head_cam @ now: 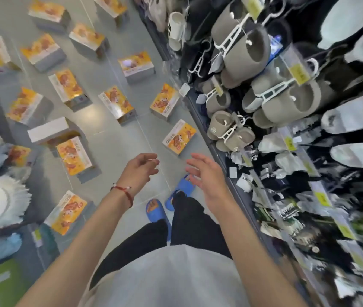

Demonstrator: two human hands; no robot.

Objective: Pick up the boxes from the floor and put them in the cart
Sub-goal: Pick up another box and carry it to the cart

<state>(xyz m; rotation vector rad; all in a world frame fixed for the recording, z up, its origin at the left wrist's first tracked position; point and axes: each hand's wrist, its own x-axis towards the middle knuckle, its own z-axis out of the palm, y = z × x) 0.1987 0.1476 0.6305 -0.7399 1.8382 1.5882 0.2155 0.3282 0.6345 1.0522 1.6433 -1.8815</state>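
I am looking at the boxes (116, 103), more than a dozen of them, lying scattered over the grey floor (109, 149). Most are lying flat with the printed orange face up, and one white-faced box (48, 129) is showing a plain side. They are looking to me like light, rigid cartons, squared and undented as far as I can tell. The nearest box (179, 137) is lying just ahead of the hands, close to the foot of the slipper rack (253, 54) on the right.

I am judging this as the reach before a pick. The left hand (140, 168) and the right hand (202, 171) are hanging apart above the floor, both empty, fingers loose and slightly curved. The next move is calling for a bend down and a hold on two opposite sides of that nearest box. I am not seeing any cart, so I am expecting a turn to find it. Blue slippers (155, 210) are showing on the feet below.
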